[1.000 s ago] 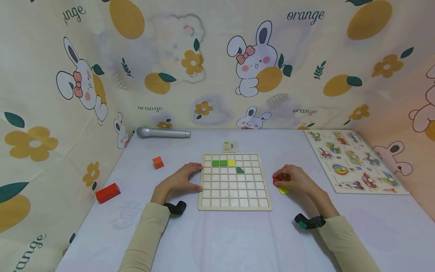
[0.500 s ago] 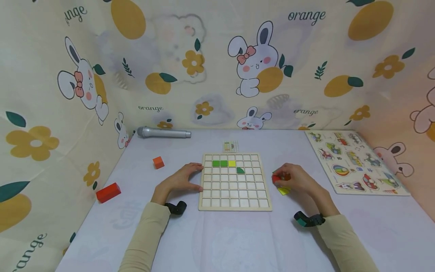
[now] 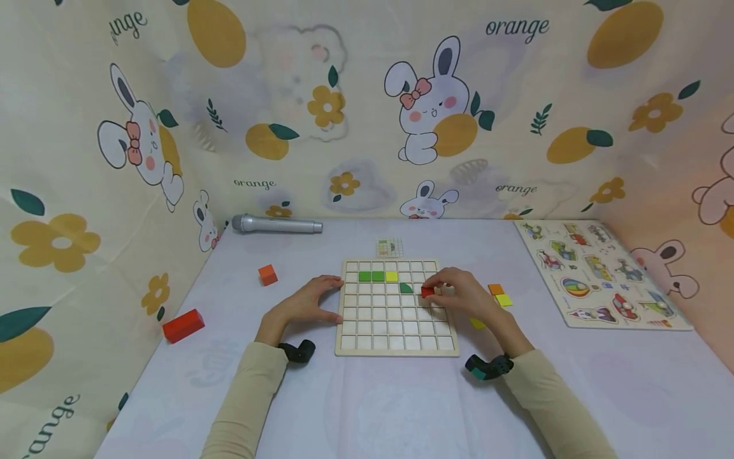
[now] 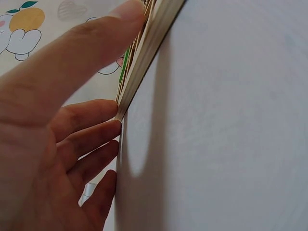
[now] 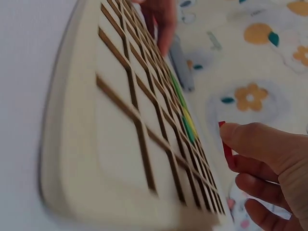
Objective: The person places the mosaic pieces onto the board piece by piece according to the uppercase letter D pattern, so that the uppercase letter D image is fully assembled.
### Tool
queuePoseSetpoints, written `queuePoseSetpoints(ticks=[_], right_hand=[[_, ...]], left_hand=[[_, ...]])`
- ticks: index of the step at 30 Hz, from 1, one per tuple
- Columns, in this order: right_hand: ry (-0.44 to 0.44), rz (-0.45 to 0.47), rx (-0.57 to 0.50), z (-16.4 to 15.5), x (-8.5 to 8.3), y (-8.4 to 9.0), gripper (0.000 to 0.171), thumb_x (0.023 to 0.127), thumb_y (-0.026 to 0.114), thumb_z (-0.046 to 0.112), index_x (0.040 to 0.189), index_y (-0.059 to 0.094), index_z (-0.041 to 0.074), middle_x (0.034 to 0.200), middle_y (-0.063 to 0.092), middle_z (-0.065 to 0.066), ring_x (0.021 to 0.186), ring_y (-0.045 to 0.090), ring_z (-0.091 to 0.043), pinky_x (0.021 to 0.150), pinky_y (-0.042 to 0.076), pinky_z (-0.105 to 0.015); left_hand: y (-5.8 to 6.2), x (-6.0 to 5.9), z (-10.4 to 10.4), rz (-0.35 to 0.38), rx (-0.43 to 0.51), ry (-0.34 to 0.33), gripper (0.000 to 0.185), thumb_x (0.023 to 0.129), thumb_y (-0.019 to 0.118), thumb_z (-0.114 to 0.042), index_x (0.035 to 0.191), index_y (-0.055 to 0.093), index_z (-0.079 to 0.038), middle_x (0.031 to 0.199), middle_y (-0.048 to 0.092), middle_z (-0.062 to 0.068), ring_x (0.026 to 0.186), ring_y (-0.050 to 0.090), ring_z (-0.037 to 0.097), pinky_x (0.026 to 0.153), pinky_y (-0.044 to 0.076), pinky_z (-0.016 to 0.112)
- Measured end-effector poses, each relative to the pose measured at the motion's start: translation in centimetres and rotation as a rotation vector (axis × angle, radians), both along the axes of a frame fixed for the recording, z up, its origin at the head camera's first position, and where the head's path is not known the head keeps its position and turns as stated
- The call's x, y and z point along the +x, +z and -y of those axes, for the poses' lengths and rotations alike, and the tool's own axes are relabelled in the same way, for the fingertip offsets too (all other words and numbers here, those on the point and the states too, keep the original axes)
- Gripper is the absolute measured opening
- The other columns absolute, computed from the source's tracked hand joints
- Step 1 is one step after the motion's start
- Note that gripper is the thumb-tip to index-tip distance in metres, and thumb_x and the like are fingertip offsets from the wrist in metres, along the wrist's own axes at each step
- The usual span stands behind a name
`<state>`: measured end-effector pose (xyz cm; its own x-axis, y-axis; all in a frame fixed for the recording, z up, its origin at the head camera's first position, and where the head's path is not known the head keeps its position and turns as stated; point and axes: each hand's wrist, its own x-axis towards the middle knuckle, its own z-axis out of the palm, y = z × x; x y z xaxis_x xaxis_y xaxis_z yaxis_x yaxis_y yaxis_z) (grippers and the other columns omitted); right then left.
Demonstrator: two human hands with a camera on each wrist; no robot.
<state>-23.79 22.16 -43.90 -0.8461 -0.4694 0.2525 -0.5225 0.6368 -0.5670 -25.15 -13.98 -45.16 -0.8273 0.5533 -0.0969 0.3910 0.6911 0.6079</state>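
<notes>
A wooden grid board (image 3: 395,346) lies in the middle of the table, with two green tiles (image 3: 370,276), a yellow tile (image 3: 391,275) and a dark green piece (image 3: 405,288) in its upper rows. My left hand (image 3: 312,299) rests against the board's left edge (image 4: 144,57), thumb and fingers straight along it. My right hand (image 3: 453,294) hovers over the board's right part and pinches a small red tile (image 3: 427,291) (image 5: 226,147) beside the dark green piece.
An orange tile (image 3: 496,289) and yellow tiles (image 3: 504,299) lie right of the board. An orange cube (image 3: 266,275) and a red block (image 3: 182,326) sit at the left, a grey microphone (image 3: 276,224) at the back, a picture puzzle board (image 3: 596,271) at the right. A small pattern card (image 3: 388,247) lies behind the grid.
My right hand has moved left from the loose tiles onto the board, carrying the red tile. The orange and yellow tiles it covered now show. The left hand has stayed put.
</notes>
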Motion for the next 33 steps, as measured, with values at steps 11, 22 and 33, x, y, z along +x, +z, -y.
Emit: queuePoseSetpoints(ticks=[11,22,33], right_hand=[[0.045,-0.025,0.009,2.7,-0.6,-1.7,0.016,0.076,0.077,0.021,0.091,0.071,0.016,0.092,0.065,0.007,0.088,0.057,-0.013,0.078,0.051,-0.034],[0.073,-0.017,0.038,2.8,-0.4,-1.7,0.012,0.079,0.075,0.019,0.091,0.074,0.014,0.098,0.062,0.0,0.09,0.056,-0.017,0.075,0.049,-0.033],[0.09,-0.018,0.034,3.1,-0.4,-1.9,0.015,0.08,0.073,0.018,0.095,0.074,0.014,0.097,0.063,0.002,0.091,0.056,-0.015,0.077,0.05,-0.032]], left_hand=[[0.1,0.0,-0.1,0.012,-0.001,0.011,0.081,0.072,0.079,-0.038,0.138,0.043,-0.009,0.147,0.034,0.009,0.138,0.025,0.028,0.113,0.022,0.046],[0.3,0.1,-0.2,0.016,-0.013,0.014,0.081,0.072,0.079,-0.037,0.139,0.043,-0.009,0.148,0.034,0.009,0.138,0.024,0.028,0.113,0.022,0.045],[0.3,0.0,-0.1,-0.009,-0.032,0.002,0.082,0.071,0.08,-0.037,0.138,0.044,-0.008,0.147,0.035,0.01,0.137,0.026,0.028,0.113,0.023,0.044]])
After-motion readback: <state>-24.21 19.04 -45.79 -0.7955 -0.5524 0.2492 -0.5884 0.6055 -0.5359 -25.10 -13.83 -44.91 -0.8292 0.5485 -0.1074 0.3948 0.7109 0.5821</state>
